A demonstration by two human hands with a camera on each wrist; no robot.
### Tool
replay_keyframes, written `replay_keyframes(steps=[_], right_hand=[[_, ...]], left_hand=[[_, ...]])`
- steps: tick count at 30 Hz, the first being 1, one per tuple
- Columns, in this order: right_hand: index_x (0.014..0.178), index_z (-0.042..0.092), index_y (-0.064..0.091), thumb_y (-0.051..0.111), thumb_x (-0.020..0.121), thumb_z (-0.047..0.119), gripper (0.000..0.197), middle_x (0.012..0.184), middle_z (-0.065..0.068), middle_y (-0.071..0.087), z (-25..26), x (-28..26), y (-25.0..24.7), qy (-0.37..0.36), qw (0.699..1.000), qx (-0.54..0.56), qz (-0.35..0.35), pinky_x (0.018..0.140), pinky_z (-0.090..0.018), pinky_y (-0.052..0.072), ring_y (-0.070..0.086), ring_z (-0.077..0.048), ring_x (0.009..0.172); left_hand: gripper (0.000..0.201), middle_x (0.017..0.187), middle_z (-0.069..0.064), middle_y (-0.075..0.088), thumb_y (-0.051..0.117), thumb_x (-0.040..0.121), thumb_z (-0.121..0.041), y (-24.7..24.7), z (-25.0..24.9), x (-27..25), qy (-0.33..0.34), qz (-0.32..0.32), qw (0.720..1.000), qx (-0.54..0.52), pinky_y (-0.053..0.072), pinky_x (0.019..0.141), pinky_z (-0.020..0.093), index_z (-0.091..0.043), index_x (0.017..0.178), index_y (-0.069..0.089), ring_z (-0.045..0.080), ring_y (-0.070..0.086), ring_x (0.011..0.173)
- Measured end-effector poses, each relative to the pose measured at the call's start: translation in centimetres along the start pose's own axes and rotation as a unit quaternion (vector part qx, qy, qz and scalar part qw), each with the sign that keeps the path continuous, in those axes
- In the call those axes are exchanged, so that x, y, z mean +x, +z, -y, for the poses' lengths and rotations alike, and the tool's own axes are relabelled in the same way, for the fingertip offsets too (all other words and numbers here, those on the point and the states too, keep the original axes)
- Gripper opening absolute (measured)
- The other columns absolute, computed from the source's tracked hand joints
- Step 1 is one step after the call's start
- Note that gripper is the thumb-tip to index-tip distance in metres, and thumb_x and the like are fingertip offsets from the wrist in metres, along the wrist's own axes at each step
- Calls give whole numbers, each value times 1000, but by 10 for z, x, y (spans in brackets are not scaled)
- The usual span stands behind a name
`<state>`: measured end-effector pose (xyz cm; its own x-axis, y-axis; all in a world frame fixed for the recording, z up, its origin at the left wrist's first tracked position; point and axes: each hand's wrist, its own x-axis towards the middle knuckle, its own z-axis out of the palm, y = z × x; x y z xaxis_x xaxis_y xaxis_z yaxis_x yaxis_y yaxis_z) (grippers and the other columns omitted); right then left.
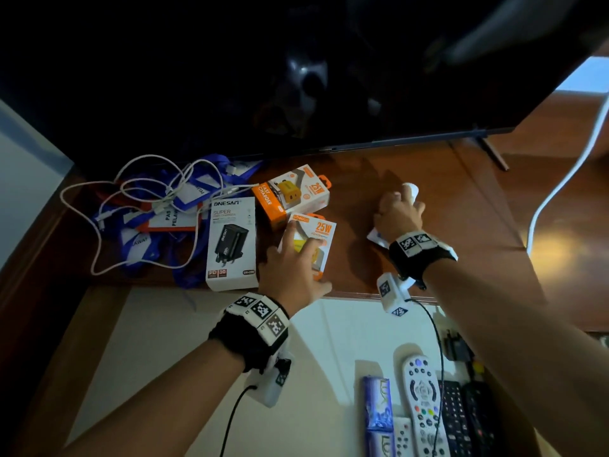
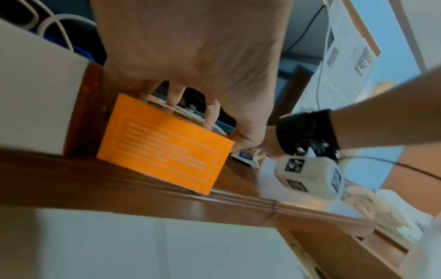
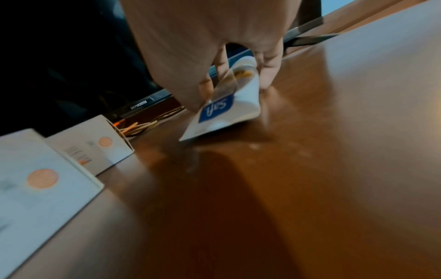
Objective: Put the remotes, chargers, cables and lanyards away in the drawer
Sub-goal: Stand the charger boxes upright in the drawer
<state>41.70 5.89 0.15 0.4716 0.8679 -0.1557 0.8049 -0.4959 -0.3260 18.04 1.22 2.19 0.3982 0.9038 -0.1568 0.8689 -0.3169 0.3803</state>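
Observation:
My left hand (image 1: 306, 258) grips the orange and white 25W charger box (image 1: 321, 240) near the front edge of the wooden cabinet top (image 1: 428, 179). In the left wrist view its fingers (image 2: 174, 96) curl over the far edge of that box (image 2: 162, 147). My right hand (image 1: 398, 209) holds a white tube with a blue label (image 1: 376, 237) just above the wood; the right wrist view shows the tube (image 3: 226, 111) between its fingers. A white ONESAM charger box (image 1: 231, 242), an orange fast-charger box (image 1: 293, 192), white cables (image 1: 148, 192) and blue lanyards (image 1: 141, 242) lie to the left.
The open drawer (image 1: 197, 341) with a white liner sits below the cabinet edge. At its right end lie a white remote (image 1: 423, 404), black remotes (image 1: 461, 420) and blue packets (image 1: 377, 404). A dark TV (image 1: 263, 77) stands behind, and a white cord (image 1: 566, 179) hangs on the right.

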Motion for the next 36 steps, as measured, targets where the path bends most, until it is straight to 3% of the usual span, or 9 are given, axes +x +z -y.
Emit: replay_keyframes(steps=[6, 9, 11, 15, 17, 21, 24, 30, 36], right_hand=[[117, 27, 53, 59, 70, 4, 52, 140, 0, 24, -22, -83, 3, 17, 993, 111, -23, 89, -44, 40, 36, -38, 110], [118, 23, 53, 64, 63, -2, 61, 137, -6, 29, -31, -135, 8, 15, 974, 217, -57, 86, -25, 39, 40, -33, 112], [118, 18, 51, 67, 63, -1, 60, 122, -6, 35, -36, -167, 9, 46, 958, 278, -50, 67, -8, 38, 44, -26, 102], [115, 28, 48, 67, 56, 16, 63, 108, -9, 54, -44, -219, 22, 92, 916, 390, -29, 64, -28, 48, 56, -28, 87], [118, 31, 47, 67, 66, 12, 58, 99, -6, 58, -45, -240, 32, 121, 901, 417, 8, 63, -24, 49, 59, -23, 81], [129, 28, 41, 60, 80, 12, 56, 87, -1, 56, -44, -255, 59, 156, 902, 394, 79, 65, -31, 48, 58, -23, 77], [136, 28, 39, 59, 80, 14, 61, 100, -9, 58, -41, -252, 78, 151, 917, 350, 115, 79, -40, 51, 59, -28, 87], [112, 27, 49, 72, 70, 19, 49, 96, -12, 61, -32, -245, 109, 95, 945, 228, 216, 68, -36, 54, 62, -28, 85], [110, 23, 38, 78, 71, 22, 56, 103, -10, 53, -19, -245, 124, 48, 950, 118, 286, 63, -30, 42, 57, -25, 80]], left_hand=[[77, 146, -6, 18, 68, 58, -43, 17, -10, -29, -27, -48, 980, -190, 44, 97, 42, -34, 129, 40, 28, 44, 123], [83, 150, -5, 13, 74, 58, -38, 30, -16, -53, -51, -59, 969, -233, 41, 103, 39, -36, 132, 36, 24, 36, 131], [85, 150, 0, 17, 72, 56, -40, 35, -19, -68, -65, -67, 963, -254, 38, 104, 34, -32, 134, 37, 22, 34, 133], [82, 140, 1, 37, 62, 53, -50, 45, -20, -100, -59, -105, 947, -297, 36, 106, 30, -22, 128, 45, 18, 39, 128], [79, 136, 1, 39, 66, 53, -45, 52, -18, -114, -53, -110, 950, -289, 40, 104, 37, -21, 125, 47, 20, 42, 125], [79, 137, 1, 36, 74, 53, -36, 63, -11, -133, -45, -92, 959, -266, 44, 99, 37, -22, 125, 46, 21, 43, 122], [82, 137, 0, 36, 75, 50, -34, 72, -4, -139, -54, -79, 958, -269, 42, 101, 34, -23, 126, 46, 19, 43, 122], [91, 135, -2, 38, 71, 45, -38, 95, 23, -148, -137, 1, 959, -248, 43, 99, 42, -28, 130, 39, 21, 43, 120], [98, 143, 0, 26, 79, 57, -32, 105, 40, -151, -191, 96, 962, -172, 43, 100, 46, -32, 139, 25, 27, 38, 125]])
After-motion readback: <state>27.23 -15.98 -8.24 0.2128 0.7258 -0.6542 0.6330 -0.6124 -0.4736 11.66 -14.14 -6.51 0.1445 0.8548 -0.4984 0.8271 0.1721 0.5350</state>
